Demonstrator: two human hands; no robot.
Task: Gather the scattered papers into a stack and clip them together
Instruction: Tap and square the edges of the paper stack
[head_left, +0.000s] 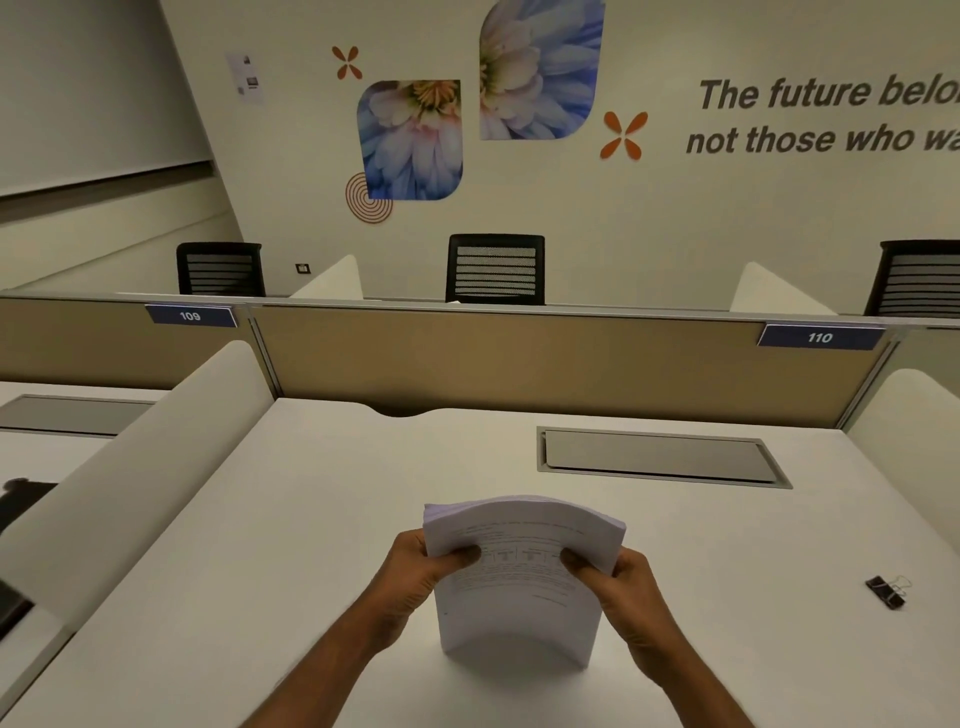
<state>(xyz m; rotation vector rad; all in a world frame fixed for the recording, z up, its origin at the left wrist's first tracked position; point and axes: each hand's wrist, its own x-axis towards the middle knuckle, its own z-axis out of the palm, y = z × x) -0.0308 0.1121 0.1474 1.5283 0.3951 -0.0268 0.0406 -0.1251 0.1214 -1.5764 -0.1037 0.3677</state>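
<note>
A thick stack of white printed papers (519, 608) stands on its lower edge on the white desk (311, 519), bowed toward me. My left hand (421, 566) grips its left side with the thumb across the front sheet. My right hand (618, 577) grips the right side in the same way. A black binder clip (887, 591) with silver handles lies on the desk far to the right, apart from both hands.
A grey cable hatch (660, 457) is set into the desk behind the stack. A tan partition (519, 358) closes the back, with white side dividers (130, 467) left and right. Black chairs (495, 268) stand beyond it.
</note>
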